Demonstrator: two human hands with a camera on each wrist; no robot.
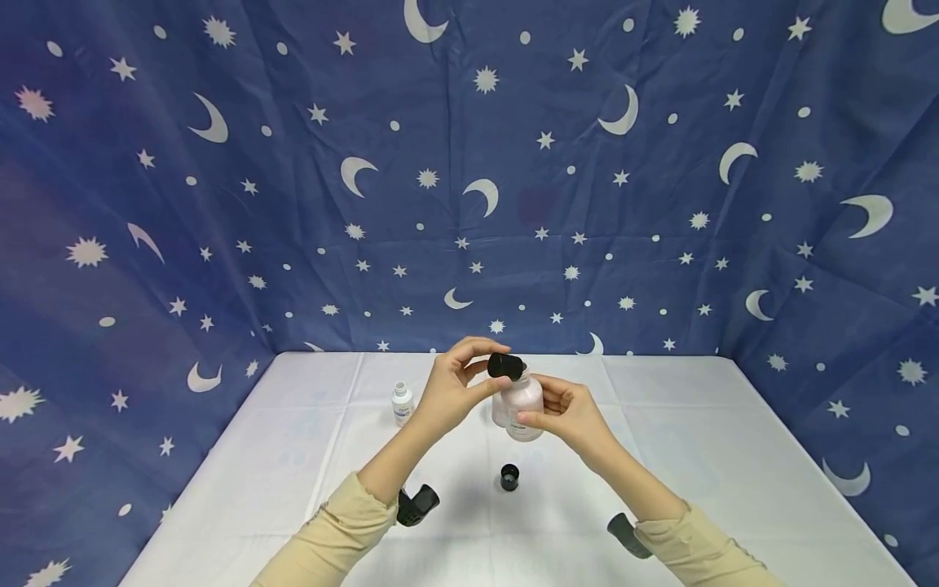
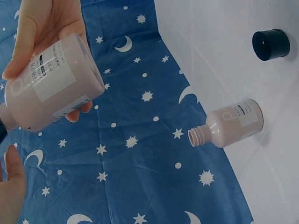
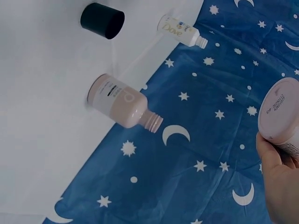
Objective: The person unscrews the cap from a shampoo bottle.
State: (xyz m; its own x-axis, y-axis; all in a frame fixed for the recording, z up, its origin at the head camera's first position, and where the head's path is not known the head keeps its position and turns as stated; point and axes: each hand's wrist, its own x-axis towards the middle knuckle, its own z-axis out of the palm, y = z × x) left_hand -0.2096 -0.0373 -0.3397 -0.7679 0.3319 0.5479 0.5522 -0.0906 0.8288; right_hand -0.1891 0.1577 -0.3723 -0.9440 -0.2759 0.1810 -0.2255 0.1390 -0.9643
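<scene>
My right hand (image 1: 561, 410) grips a pale pink bottle (image 1: 525, 405) with a white label and holds it above the white table (image 1: 293, 456). At the bottle's neck, my left hand (image 1: 456, 381) pinches a black cap (image 1: 505, 366) between thumb and fingers. In the left wrist view the held bottle (image 2: 51, 81) lies in the fingers of my right hand (image 2: 44, 23). The right wrist view shows its round base (image 3: 282, 116) above my right hand (image 3: 279, 186).
A second pink bottle (image 2: 231, 123) stands uncapped on the table just behind the held one. A loose black cap (image 1: 509, 477) lies nearer me. A small white bottle (image 1: 401, 403) stands to the left. Blue star-and-moon cloth (image 1: 469, 204) walls three sides.
</scene>
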